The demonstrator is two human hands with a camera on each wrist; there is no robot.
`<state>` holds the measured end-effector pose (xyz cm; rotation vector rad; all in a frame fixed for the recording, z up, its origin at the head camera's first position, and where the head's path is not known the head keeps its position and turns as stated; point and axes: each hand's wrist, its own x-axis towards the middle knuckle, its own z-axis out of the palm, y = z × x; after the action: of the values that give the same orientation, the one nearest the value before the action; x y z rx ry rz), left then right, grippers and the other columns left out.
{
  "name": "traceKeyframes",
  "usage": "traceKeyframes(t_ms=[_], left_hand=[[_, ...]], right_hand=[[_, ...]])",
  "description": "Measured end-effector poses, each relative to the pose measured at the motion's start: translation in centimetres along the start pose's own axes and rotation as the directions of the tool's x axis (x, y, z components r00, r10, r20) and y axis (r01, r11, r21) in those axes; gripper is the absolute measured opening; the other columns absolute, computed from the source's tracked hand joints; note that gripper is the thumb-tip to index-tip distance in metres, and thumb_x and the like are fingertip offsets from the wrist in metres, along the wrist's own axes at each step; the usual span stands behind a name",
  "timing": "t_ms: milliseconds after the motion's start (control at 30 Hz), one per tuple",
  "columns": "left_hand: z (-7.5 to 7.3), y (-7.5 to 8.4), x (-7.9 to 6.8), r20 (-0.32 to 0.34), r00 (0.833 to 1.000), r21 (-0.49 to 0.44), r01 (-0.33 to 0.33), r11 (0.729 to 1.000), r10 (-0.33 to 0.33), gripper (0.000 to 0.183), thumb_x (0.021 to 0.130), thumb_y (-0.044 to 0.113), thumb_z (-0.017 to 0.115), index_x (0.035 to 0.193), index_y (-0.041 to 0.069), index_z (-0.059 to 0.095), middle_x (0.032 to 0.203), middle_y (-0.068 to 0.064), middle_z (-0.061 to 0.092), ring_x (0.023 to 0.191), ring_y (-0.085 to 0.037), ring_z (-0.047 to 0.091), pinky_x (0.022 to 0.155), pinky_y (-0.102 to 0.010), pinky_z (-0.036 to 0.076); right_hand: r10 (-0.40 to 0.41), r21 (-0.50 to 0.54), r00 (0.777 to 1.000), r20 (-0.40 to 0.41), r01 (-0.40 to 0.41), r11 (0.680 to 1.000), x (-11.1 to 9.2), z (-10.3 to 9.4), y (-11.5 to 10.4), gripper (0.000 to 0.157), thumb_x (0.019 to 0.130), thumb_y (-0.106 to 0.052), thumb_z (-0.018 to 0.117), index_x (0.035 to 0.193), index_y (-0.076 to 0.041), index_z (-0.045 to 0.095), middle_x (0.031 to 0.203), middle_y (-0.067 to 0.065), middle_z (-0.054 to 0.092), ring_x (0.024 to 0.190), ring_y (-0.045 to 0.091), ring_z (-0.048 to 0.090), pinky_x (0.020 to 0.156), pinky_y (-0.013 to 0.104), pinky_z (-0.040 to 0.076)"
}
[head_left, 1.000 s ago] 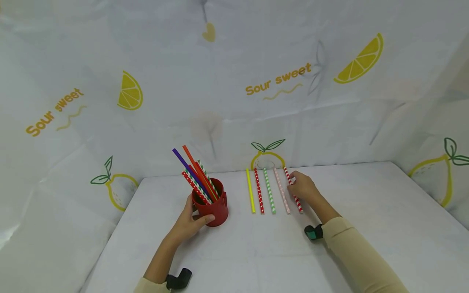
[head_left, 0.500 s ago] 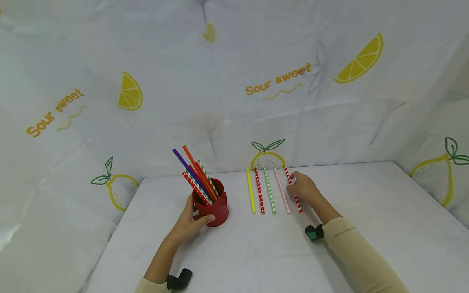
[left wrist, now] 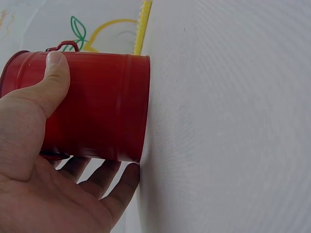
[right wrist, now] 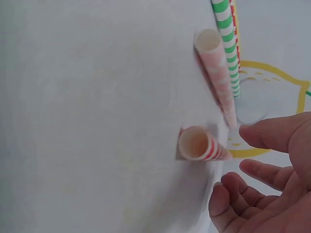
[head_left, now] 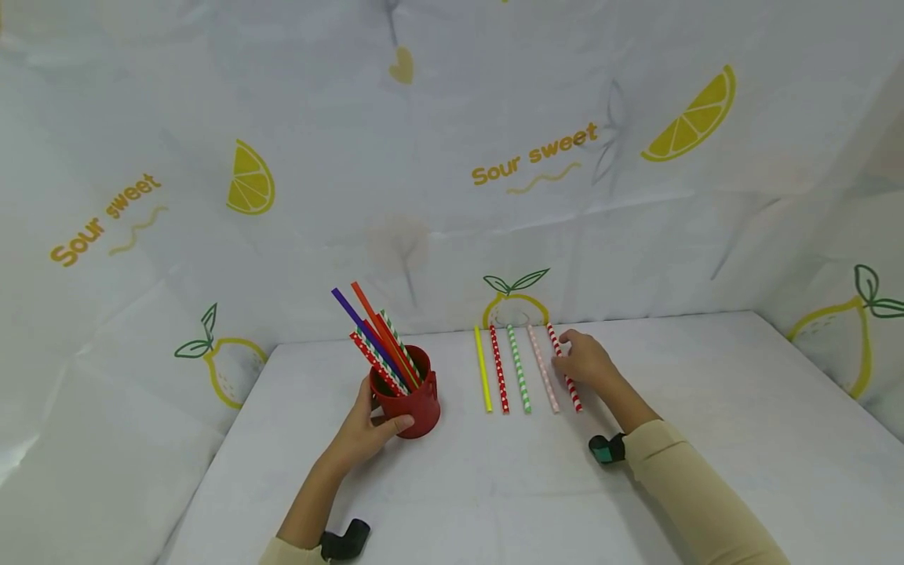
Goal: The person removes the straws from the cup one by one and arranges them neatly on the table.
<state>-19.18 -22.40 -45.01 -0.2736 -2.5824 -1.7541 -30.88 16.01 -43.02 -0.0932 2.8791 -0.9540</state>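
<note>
My left hand holds a small red metal bucket, its thumb along the near side and the other fingers behind. The bucket stands upright, and several straws lean leftward out of it: purple, orange, red, green-striped and red-dotted ones. On the right, my right hand is at a red-and-white striped straw lying on the table. In the right wrist view, its thumb and index finger stand apart, close by the far part of that straw; the other fingers are loosely bent.
Left of the striped straw lie a pink-and-white straw, a green-striped one, a red-dotted one and a yellow one, side by side. A white lemon-print cloth backdrop rises behind the white table.
</note>
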Motion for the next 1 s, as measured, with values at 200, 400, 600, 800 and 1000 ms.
traceKeyframes(t_ms=[200,400,600,800,1000], left_hand=[[0.0,0.0,-0.1,-0.006,1.000,0.004,0.003,1.000,-0.003,0.097,0.085,0.025,0.081,0.157,0.024,0.015,0.155,-0.007,0.037,0.138,-0.035,0.040,0.098,-0.045,0.051],[0.0,0.1,0.0,-0.002,1.000,0.000,-0.003,1.000,0.003,0.097,0.085,0.025,0.081,0.157,0.023,0.016,0.155,-0.007,0.037,0.139,-0.035,0.039,0.099,-0.046,0.051],[0.0,0.0,0.0,-0.004,1.000,0.005,-0.002,1.000,0.002,0.097,0.085,0.026,0.081,0.156,0.023,0.016,0.155,-0.007,0.037,0.139,-0.036,0.039,0.099,-0.047,0.050],[0.0,-0.2,0.1,-0.001,1.000,-0.002,0.005,1.000,-0.005,0.098,0.085,0.026,0.081,0.157,0.024,0.015,0.155,-0.007,0.037,0.139,-0.036,0.038,0.099,-0.047,0.050],[-0.1,-0.2,0.1,0.003,1.000,-0.003,0.001,1.000,-0.001,0.098,0.085,0.027,0.081,0.157,0.024,0.015,0.156,-0.007,0.036,0.140,-0.037,0.037,0.099,-0.048,0.050]], right_hand=[[-0.063,0.017,0.997,-0.044,0.064,0.998,0.0,-0.1,-1.1,0.048,0.094,-0.014,0.063,0.135,0.007,0.049,0.112,0.026,0.058,0.093,0.034,0.056,0.076,0.045,0.054],[-0.144,0.038,0.987,-0.071,0.147,0.988,-0.4,-0.1,-2.7,0.047,0.094,-0.014,0.065,0.134,0.009,0.051,0.108,0.025,0.059,0.092,0.035,0.057,0.074,0.044,0.053],[-0.213,0.068,0.974,-0.081,0.218,0.974,-1.5,0.1,-5.3,0.045,0.095,-0.013,0.064,0.134,0.006,0.053,0.118,0.028,0.058,0.101,0.038,0.057,0.082,0.049,0.054],[-0.295,0.094,0.952,-0.079,0.302,0.949,-2.9,0.6,-8.2,0.041,0.094,-0.012,0.066,0.132,0.001,0.057,0.118,0.023,0.060,0.100,0.034,0.060,0.081,0.044,0.057],[-0.361,0.115,0.929,-0.077,0.368,0.923,-4.2,1.0,-10.6,0.042,0.094,-0.011,0.068,0.133,0.000,0.058,0.120,0.018,0.060,0.096,0.028,0.062,0.075,0.035,0.058]])
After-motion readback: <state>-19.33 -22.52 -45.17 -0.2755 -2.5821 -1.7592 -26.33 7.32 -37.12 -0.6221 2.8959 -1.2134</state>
